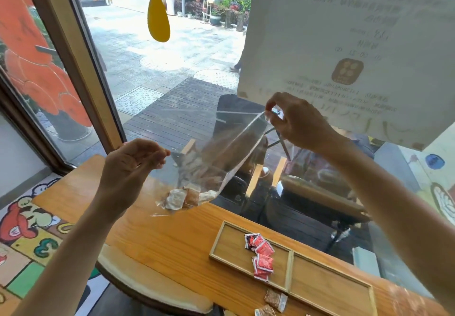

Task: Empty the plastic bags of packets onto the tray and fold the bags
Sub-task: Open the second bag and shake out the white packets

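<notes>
By the window, above the wooden counter [157,239] and up-left of the tray [290,270] with its red packets [262,256], I hold the clear plastic bag [221,153] aloft. My right hand [299,121] pinches its top corner; my left hand [134,165] pinches the opposite edge. The film looks light, limp and slippery, with packets [183,198] sagging in its low corner, so corners seem the surest hold.

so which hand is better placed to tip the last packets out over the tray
Right. The right hand pinches the clear plastic bag's raised corner nearer the wooden two-compartment tray; the left hand grips the lower edge, left of it, above the brown packets.
</notes>
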